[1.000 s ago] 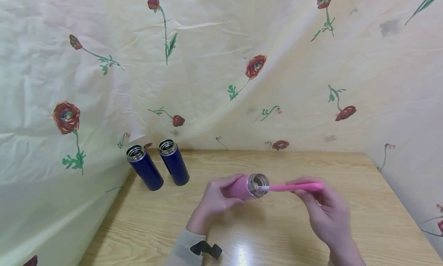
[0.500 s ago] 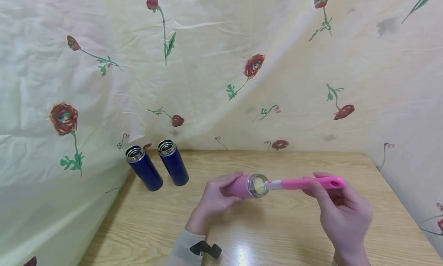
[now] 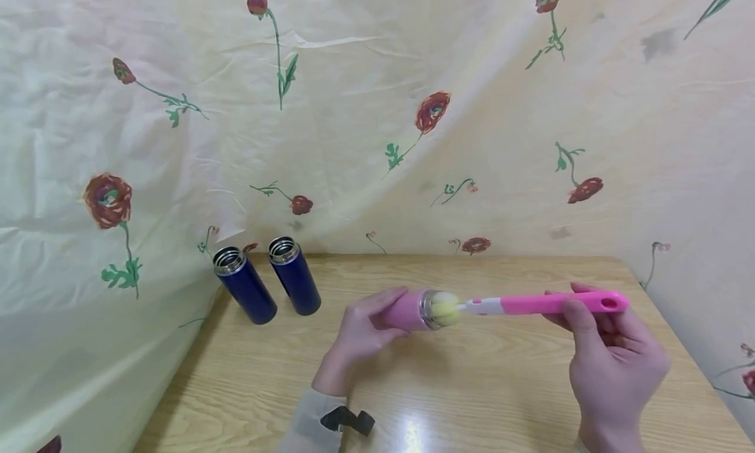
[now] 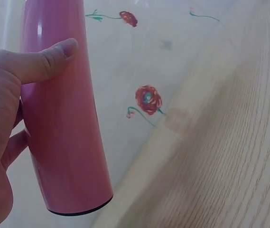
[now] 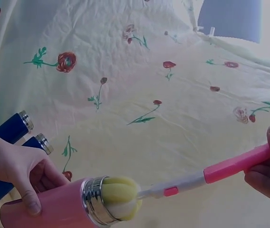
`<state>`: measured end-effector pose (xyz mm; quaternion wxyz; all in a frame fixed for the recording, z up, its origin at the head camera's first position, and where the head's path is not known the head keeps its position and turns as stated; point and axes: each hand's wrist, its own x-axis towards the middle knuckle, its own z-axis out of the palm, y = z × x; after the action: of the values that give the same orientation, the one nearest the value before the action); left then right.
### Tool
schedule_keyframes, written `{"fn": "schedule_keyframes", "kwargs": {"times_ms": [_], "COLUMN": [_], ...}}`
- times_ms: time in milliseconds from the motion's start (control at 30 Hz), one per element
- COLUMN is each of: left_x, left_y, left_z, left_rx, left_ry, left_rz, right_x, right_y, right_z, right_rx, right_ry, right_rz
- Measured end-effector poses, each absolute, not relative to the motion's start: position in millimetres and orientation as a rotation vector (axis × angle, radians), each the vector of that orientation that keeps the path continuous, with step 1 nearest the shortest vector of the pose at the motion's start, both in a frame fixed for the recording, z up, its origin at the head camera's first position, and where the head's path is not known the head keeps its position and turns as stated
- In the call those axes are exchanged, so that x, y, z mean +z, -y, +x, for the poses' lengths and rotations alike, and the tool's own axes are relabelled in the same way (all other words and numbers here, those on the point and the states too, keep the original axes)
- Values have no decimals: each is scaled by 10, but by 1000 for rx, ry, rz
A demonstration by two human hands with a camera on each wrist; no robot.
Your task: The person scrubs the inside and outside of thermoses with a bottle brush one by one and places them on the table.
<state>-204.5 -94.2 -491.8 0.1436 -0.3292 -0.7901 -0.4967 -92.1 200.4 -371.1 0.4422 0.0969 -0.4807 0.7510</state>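
Note:
My left hand (image 3: 361, 332) grips a pink thermos bottle (image 4: 68, 128) around its body, tilted on its side above the table, its steel mouth toward the right. In my right hand (image 3: 616, 354) I hold the pink and white handle of a bottle brush (image 3: 537, 303) between thumb and fingers. The brush's yellow and white sponge head (image 5: 120, 197) sits at the mouth of the bottle, partly outside it. How much of the sponge is still inside is hidden by the steel rim (image 5: 97, 202).
Two dark blue thermos bottles (image 3: 246, 288) (image 3: 297, 279) stand uncapped at the back left of the wooden table (image 3: 501, 400). A floral cloth (image 3: 354, 112) hangs behind the table and along its sides.
My right hand has moved right, drawing the brush outward, so the sponge head shows at the bottle mouth. My left hand keeps the pink bottle in nearly the same place.

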Motion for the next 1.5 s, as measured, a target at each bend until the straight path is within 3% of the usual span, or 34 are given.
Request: {"fn": "schedule_keyframes", "kwargs": {"times_ms": [367,800,1200,1500], "left_x": [-4883,-4877,-4840,-4837], "left_y": [997,1084,1086,1051], "left_z": [-2025,-1998,-2005,-2005], "left_rx": [-1482,-1714,-1756,-1619], "left_ry": [2282,2344,2316,2328], "left_rz": [-944,-1089,-1267,-1062], "right_x": [-3685,-3591,-3618,-3737], "right_y": [-2008,-1989,-2077,-2058], "right_z": [-956,-1097,-1153,-1166], "right_rx": [1849,1785,1783,1812], "right_ry": [961,917,1024,1131], "right_rz": [678,1514,1616,1375]}}
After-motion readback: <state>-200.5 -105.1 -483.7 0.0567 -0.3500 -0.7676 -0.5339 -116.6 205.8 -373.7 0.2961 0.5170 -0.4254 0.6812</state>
